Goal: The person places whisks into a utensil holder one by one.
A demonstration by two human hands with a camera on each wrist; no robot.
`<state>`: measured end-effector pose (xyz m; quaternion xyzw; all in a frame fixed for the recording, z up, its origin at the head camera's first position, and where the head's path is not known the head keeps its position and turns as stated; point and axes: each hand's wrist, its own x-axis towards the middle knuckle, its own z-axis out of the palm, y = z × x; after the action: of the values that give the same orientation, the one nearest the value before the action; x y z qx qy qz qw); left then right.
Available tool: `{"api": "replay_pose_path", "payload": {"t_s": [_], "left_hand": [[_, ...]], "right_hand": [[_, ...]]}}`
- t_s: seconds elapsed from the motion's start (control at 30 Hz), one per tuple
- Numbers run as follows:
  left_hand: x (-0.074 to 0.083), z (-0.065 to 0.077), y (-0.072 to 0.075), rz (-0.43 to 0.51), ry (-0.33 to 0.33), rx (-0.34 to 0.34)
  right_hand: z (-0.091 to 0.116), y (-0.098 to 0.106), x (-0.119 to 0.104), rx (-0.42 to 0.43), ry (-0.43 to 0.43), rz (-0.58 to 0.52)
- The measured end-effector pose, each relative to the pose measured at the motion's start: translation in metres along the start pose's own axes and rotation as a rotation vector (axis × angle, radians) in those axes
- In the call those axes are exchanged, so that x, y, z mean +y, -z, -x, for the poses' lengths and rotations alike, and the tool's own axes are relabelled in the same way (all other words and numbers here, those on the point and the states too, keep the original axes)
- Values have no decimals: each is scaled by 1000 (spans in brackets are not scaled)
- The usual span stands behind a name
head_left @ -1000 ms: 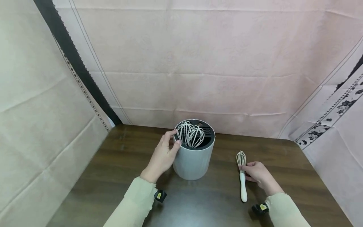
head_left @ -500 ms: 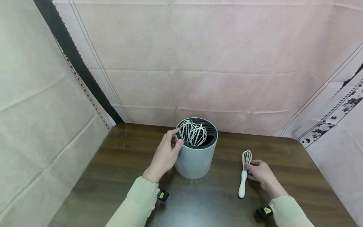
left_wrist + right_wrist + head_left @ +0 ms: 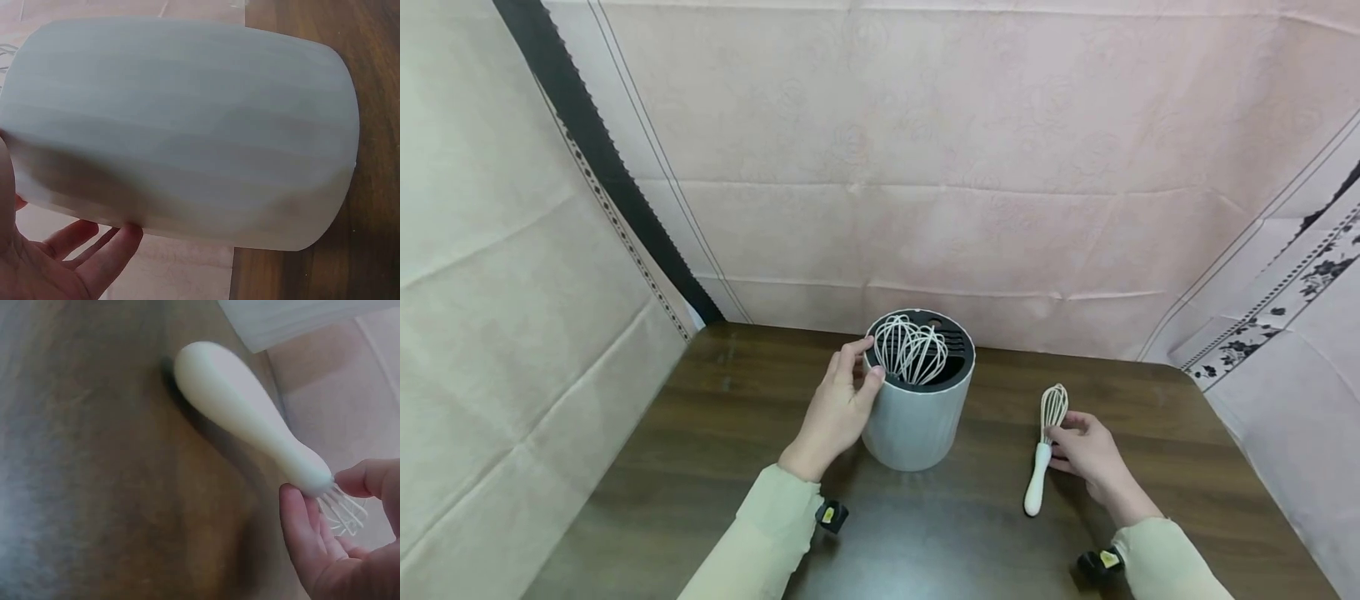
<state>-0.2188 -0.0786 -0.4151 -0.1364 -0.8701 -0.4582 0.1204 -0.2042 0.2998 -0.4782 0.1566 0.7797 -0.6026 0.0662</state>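
Note:
A pale grey round utensil holder (image 3: 913,429) with a black slotted top stands near the back of the table. Wire heads of white whisks (image 3: 912,350) poke out of its front opening. My left hand (image 3: 833,410) holds the holder's left side, thumb and index finger at the rim; in the left wrist view its fingers (image 3: 115,253) curl against the pale wall. To the right, my right hand (image 3: 1092,457) pinches a small white-handled whisk (image 3: 1037,482) where the wires meet the handle. In the right wrist view the whisk's handle (image 3: 228,394) slants over the table above its shadow.
The brown wooden table (image 3: 715,467) has rounded back corners. A pale cloth wall (image 3: 925,192) rises right behind it, with more cloth at the left and right sides. A black camera (image 3: 1099,565) sits at the right wrist.
Pinched in my right hand, the small whisk has lifted slightly and its handle end has swung left. My left hand stays on the utensil holder. The head view has shifted a little.

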Motion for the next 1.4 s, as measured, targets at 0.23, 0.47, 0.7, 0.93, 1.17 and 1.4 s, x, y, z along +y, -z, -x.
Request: {"api": "replay_pose_path", "payload": {"t_s": [0.23, 0.47, 0.7, 0.93, 1.17, 1.4], "left_hand": [[4, -1, -4, -1, -16, 0], [4, -1, -3, -11, -19, 5], [1, -2, -3, -14, -28, 11], [-3, -6, -3, 23, -15, 6], [-5, -4, -4, 112, 9, -3], [-5, -5, -6, 112, -14, 6]], "right_hand": [[8, 4, -27, 101, 209, -35], [25, -3, -58, 199, 429, -196], [58, -11, -100, 263, 549, -408], [77, -26, -125, 264, 692, -680], [81, -42, -139, 275, 849, -965], [80, -65, -143, 198, 918, -929]]}}
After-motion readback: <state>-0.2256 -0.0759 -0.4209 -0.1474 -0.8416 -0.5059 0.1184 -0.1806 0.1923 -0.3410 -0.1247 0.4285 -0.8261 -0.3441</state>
